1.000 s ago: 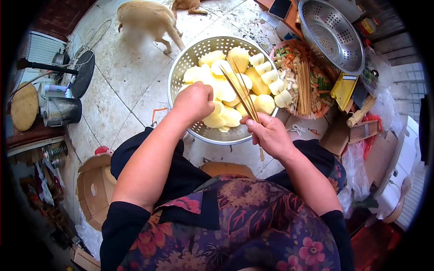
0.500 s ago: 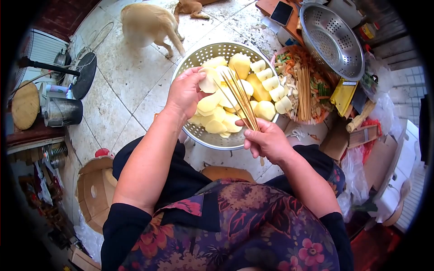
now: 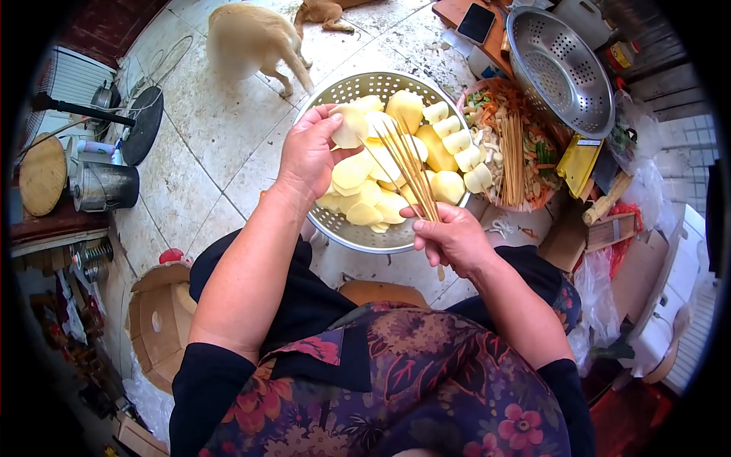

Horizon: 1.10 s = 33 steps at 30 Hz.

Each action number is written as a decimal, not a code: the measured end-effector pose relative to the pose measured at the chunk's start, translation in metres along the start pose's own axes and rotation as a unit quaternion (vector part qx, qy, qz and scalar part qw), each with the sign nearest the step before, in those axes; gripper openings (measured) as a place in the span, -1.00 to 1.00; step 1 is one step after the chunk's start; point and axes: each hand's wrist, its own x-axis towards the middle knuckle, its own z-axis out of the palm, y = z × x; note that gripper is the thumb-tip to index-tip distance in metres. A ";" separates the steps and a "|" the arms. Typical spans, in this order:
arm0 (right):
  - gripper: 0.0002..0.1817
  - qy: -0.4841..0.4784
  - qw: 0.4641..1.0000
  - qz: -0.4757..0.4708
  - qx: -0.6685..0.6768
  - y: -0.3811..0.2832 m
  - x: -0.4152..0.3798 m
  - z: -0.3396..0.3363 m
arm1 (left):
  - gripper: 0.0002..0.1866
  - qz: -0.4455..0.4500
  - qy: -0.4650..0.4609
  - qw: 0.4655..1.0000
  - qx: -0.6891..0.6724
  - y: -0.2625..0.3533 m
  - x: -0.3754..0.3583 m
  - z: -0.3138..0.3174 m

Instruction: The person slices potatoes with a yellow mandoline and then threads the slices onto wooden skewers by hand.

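Note:
My left hand pinches a thin potato slice between thumb and fingers, over the left part of a metal colander. A bundle of bamboo skewers is gripped in my right hand, fanned out with the points up and left. One skewer slants apart from the others toward the slice; whether it touches cannot be made out. Below lie loose potato slices and peeled potatoes. Thick pale pieces in a row rest along the colander's right side.
Right of the colander, more skewers lie on a tray of mixed cut vegetables. A second perforated metal bowl and a phone are at the upper right. A dog stands on the tiled floor ahead. A cardboard box sits left.
My left hand has lifted and turned the potato slice slightly, so it stands more upright. My right hand has shifted a little to the right with the skewers.

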 end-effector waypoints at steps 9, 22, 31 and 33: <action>-0.72 0.043 0.999 0.003 0.008 0.002 0.002 0.000 | -0.83 0.075 -0.026 0.991 0.108 -0.014 -0.007 0.008; -0.72 0.033 0.999 -0.031 0.015 0.012 0.006 0.001 | -0.75 -0.027 0.033 0.999 -0.001 -0.004 -0.011 0.012; -0.72 0.049 0.997 -0.051 0.028 0.016 0.009 0.004 | -0.73 -0.101 -0.037 0.989 0.099 -0.008 -0.012 0.010; -0.72 0.059 0.996 -0.054 0.032 0.012 0.009 0.005 | -0.72 -0.120 -0.065 0.987 0.084 -0.019 -0.016 0.013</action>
